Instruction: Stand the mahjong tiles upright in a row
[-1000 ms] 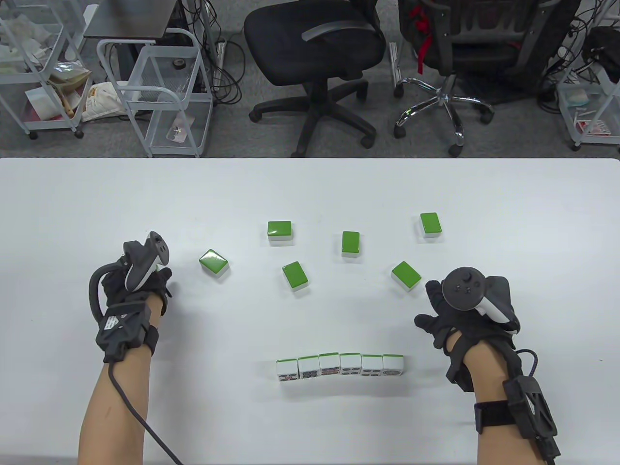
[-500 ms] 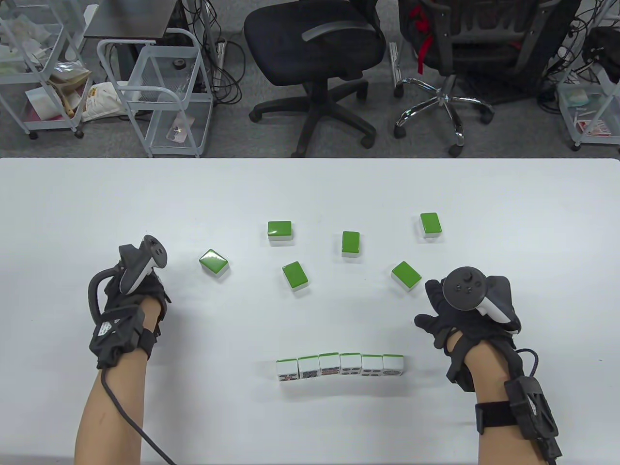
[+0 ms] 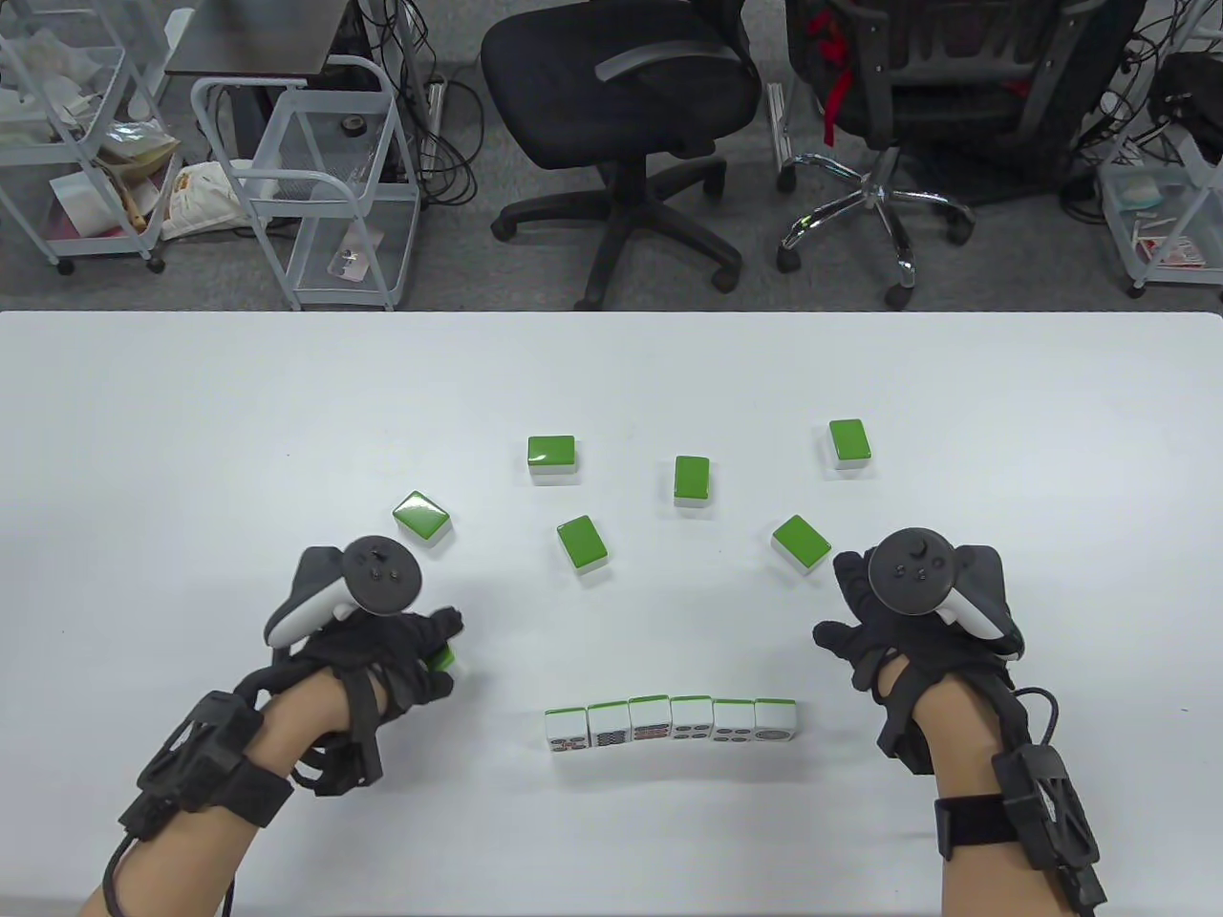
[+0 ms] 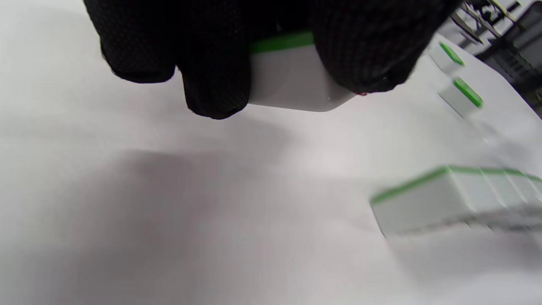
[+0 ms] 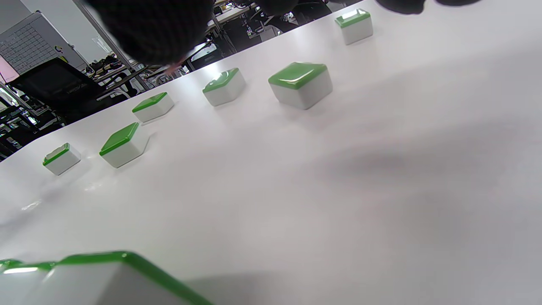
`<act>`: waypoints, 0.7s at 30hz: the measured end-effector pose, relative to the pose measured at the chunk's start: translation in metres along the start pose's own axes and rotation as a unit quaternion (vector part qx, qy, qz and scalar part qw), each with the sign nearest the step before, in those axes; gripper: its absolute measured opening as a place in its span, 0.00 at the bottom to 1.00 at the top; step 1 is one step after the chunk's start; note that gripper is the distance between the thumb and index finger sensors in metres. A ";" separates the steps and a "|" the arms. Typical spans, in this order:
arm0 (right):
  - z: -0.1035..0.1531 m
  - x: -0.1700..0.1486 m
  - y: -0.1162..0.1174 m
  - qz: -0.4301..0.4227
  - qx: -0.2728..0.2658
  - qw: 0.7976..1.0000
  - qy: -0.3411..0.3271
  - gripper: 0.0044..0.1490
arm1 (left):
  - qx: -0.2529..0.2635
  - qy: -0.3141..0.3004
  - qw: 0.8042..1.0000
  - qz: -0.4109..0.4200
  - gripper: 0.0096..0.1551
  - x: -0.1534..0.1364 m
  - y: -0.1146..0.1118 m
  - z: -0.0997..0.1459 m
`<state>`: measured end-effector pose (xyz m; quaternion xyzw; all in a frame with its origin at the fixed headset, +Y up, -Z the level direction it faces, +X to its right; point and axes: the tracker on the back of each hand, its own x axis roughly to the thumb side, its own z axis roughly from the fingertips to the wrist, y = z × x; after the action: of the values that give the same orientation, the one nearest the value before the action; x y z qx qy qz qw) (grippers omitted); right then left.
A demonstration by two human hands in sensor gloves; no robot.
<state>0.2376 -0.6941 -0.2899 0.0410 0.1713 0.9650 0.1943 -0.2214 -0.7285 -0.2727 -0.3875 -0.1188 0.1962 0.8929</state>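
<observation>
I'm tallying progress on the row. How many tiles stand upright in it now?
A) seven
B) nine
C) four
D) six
D: the table view shows six tiles standing side by side in the row, while the left hand holds another tile short of its left end.

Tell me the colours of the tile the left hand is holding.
Green back, white body on the tile in the left hand; clearest in left wrist view.

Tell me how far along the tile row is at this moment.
Done: six tiles stand upright in a row. In hand: the left hand grips a seventh tile above the table, left of the row. Left: six tiles lie green side up farther back, such as one at left and one by the right hand, which holds nothing.
</observation>
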 end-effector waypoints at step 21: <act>0.000 0.000 -0.001 -0.004 0.006 1.000 -0.002 0.53 | -0.006 -0.055 0.998 0.004 0.39 0.030 -0.036 -0.026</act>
<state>0.2385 -0.6932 -0.2901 0.0437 0.1768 0.9631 0.1979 -0.1755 -0.7542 -0.2622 -0.3822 -0.1672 0.2203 0.8817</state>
